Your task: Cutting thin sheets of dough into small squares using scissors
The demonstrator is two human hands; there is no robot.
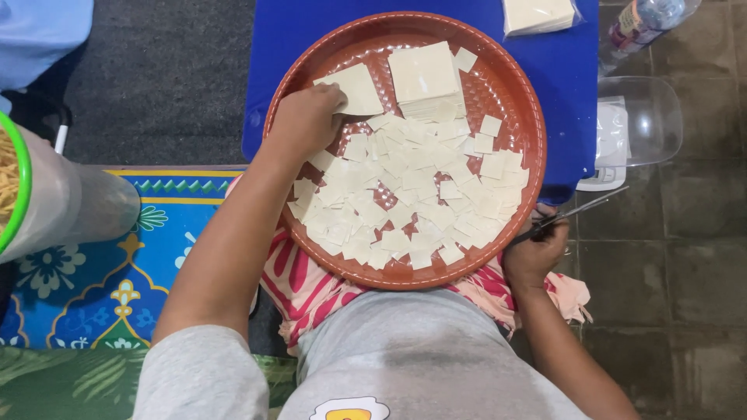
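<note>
From the head camera, a round brown tray (513, 85) rests across the person's lap and against a blue desk (288, 47). The left hand (306, 120) reaches into the tray, its fingers pinched on the corner of a large square dough sheet (359, 88) that lies just beside a neat stack of dough sheets (424, 78) near the tray's far side. A heap of small cut dough squares (405, 198) covers the middle and near part of the tray. The right hand (535, 250) sits at the tray's near right rim, closed around the handles of a pair of scissors (572, 214) whose blades point away to the right. On the desk's far edge lies a clear packet of sheets (538, 14); a kitchen scale (630, 132) stands on the floor beside the desk.
</note>
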